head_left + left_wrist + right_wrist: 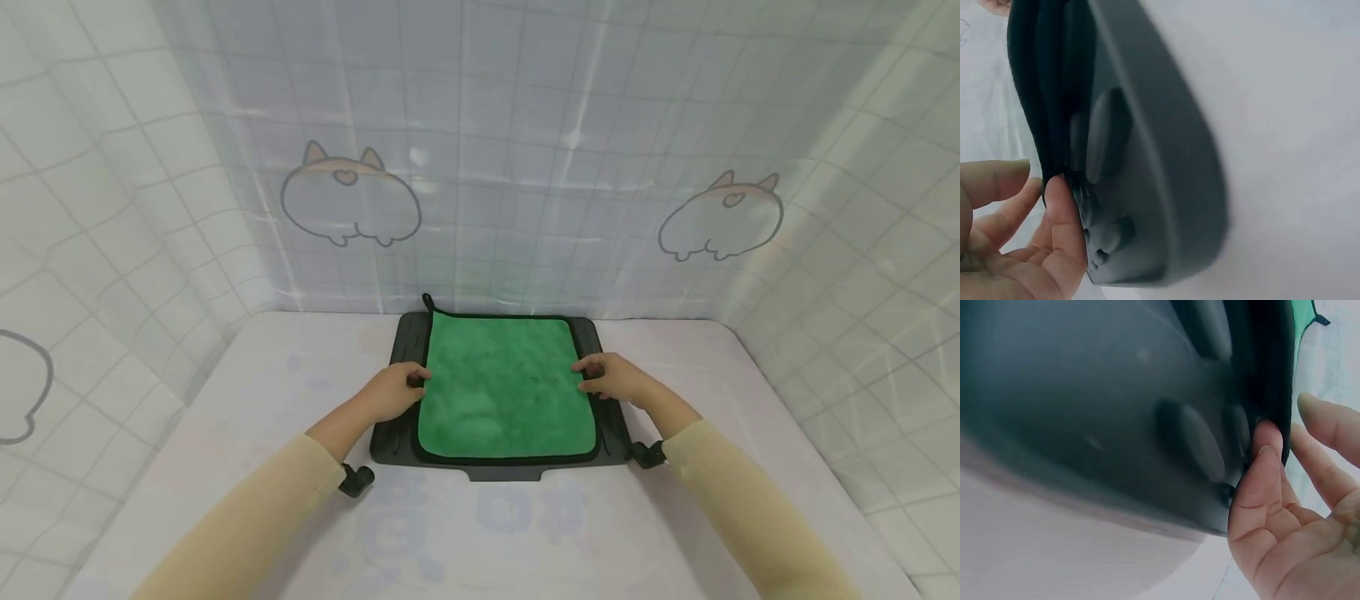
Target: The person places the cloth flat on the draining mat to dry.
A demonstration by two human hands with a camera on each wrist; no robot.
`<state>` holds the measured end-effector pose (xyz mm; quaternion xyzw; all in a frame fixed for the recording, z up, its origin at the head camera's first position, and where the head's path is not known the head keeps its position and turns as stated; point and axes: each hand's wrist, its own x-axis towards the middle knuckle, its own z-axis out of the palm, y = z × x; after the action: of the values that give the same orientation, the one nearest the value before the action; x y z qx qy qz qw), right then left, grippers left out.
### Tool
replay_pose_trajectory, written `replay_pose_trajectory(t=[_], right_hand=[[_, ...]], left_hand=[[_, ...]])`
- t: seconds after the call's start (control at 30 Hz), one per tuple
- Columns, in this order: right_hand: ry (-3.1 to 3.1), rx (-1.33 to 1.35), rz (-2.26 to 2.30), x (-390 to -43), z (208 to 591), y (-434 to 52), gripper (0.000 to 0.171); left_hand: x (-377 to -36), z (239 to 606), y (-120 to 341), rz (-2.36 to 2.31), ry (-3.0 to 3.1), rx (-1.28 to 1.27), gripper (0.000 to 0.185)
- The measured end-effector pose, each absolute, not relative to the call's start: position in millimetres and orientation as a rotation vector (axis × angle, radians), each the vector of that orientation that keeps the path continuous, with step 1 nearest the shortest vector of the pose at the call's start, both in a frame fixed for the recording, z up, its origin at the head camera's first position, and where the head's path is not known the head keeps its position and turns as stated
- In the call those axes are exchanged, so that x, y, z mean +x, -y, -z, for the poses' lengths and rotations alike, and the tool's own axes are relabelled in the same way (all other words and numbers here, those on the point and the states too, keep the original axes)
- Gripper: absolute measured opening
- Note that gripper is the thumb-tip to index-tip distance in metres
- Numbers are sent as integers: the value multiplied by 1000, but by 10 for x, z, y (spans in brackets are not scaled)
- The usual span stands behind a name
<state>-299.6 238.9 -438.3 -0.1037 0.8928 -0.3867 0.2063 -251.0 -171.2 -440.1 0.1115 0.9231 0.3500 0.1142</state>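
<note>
Green cloth point(506, 387) spread flat on a dark tray point(611, 425) mid-table, left hand point(393, 392) and right hand point(615, 377) pinching its side edges; both edges are best lifted evenly, judging by the symmetrical grip.

We see bright, even, diffuse light in the head view, with soft glare patches on the glossy curtain point(480, 150) behind and only faint shadows on the tabletop point(247, 400). Wide-angle distortion bends the edges. Both wrist views are too close: the dark tray point(1147, 156) is blurred and underexposed, and the fingers point(1260, 487) sit slightly soft.
</note>
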Motion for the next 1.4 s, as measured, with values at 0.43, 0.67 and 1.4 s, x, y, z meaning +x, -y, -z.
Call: replay_pose_trajectory(t=[0.43, 0.67, 1.4], right_hand=[[-2441, -351, 1094, -2764, 4419, -2458, 44], [-2394, -369, 1095, -2651, 4399, -2443, 47], [-2396, -357, 1006, -2471, 4390, -2470, 69]], left_hand=[[-2339, 4479, 1764, -1058, -2622, 409, 34], [-2239, 4495, 1773, -1090, -2575, 416, 39], [-2083, 4456, 1771, -1024, -2552, 417, 61]])
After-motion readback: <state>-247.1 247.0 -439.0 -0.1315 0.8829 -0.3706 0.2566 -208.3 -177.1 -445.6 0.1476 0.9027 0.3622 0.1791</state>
